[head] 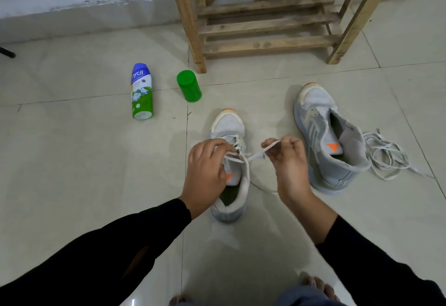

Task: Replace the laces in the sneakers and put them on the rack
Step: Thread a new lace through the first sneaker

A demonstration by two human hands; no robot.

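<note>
Pale glossy floor tiles (72,173) spread under us, with a white wall behind and the wooden rack (265,28) standing at the far side, its slats bare where we can see them. On the left a blue, white and green bottle (142,90) lies on its side, and just to its right a green lidded container (189,86) stands upright near the rack's front leg.

Our left hand (205,168), in a black sleeve, hangs over the near sneaker (229,129), which sits on the floor with its toe pointing at the rack. The fingers are curled in and pinch the white lace (255,154) just above the eyelets. The lace runs taut across the tongue to our right hand (287,158), where thumb and fingertips close on it in a tight pinch and the other fingers are folded in. A slack stretch trails on the tile beside the sneaker.

Further right the second sneaker (323,136) stands unlaced, its eyelets open, well apart from the first. A loose tangle of white laces (383,156) lies on the floor against its heel side.
</note>
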